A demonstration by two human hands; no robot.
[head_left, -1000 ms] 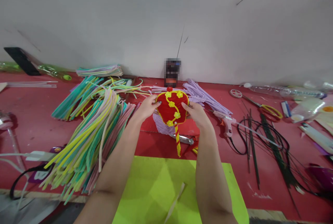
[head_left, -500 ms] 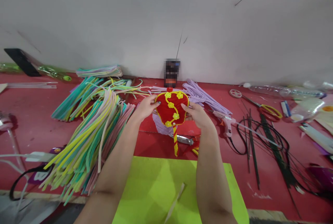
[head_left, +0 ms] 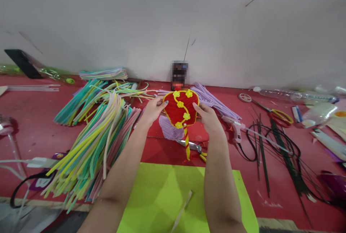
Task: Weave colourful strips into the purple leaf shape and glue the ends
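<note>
Between my hands is a red hand fan (head_left: 173, 112) with a yellow edge, a curving yellow stem and several yellow flowers. Its red-and-yellow striped handle (head_left: 187, 144) points down toward the table. My left hand (head_left: 154, 110) pinches the fan's left edge, thumb on the front. On the right edge, my right hand (head_left: 207, 114) grips it the same way; the fingers behind the fan are partly hidden. Below and behind the fan lie a lilac fuzzy piece (head_left: 169, 129) and pliers (head_left: 192, 146) with yellow handles, partly covered.
Bundles of coloured pipe cleaners (head_left: 83, 150) fill the left. Lilac pipe cleaners (head_left: 216, 101) lie behind my right hand. Rightward are a pink glue gun (head_left: 236, 132), scissors (head_left: 270, 111), dark wires (head_left: 263, 168) and a plastic bottle (head_left: 294, 95). A yellow-green board (head_left: 159, 193) lies in front.
The fan has shifted slightly right and up, tilting so its handle's lower end swings right. Both hands keep hold of its edges, and more of the lilac piece shows.
</note>
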